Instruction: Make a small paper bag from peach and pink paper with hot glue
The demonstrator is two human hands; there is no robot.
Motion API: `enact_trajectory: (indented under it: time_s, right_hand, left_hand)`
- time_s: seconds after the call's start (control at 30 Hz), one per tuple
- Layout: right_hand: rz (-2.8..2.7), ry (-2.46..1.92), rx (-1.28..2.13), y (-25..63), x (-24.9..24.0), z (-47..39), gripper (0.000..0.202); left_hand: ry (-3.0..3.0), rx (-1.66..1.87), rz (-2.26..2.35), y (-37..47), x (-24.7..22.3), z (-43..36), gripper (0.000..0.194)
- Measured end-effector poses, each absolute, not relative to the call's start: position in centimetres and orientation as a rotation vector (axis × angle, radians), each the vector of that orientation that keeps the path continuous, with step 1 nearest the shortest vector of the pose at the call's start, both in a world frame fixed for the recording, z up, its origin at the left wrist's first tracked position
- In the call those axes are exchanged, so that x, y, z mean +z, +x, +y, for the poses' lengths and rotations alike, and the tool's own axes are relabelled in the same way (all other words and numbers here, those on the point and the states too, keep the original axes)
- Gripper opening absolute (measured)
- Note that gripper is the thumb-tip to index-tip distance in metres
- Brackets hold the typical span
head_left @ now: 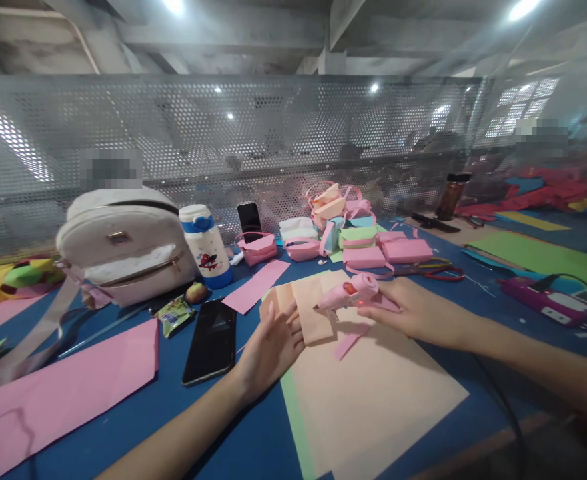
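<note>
A pink hot glue gun [348,293] is gripped in my right hand [406,310], its nozzle pointing left. The nozzle is close over a folded peach craft piece [314,310]; I cannot tell whether it touches. My left hand [273,343] holds that piece at its left side, thumb in front and fingers partly hidden by it. Beneath both hands lie large peach sheets [373,400] over a light green sheet [297,420]. A narrow pink strip [352,341] rests on the peach sheet below the glue gun.
Small pink bags [363,259] are piled at the back. To the left stand a white backpack [123,247], a bottle [206,247] and a black phone [210,341]. Scissors [443,272] and a purple device [548,300] lie right. A cable [506,400] hangs below my right arm.
</note>
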State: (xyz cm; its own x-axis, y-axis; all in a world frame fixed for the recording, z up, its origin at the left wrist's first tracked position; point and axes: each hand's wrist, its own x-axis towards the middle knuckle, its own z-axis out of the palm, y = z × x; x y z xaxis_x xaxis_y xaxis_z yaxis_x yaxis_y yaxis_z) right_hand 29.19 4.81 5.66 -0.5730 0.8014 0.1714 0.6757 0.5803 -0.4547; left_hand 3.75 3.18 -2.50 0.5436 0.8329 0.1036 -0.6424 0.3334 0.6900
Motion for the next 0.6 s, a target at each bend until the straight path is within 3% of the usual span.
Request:
enact_trajectory:
  time_s: [0.6]
  right_hand:
    - [-2.306, -1.152, 0.247, 28.49, 4.95, 5.85, 0.036]
  left_hand:
    - [0.745, 0.979, 0.314, 3.87, -2.46, 3.32, 0.057]
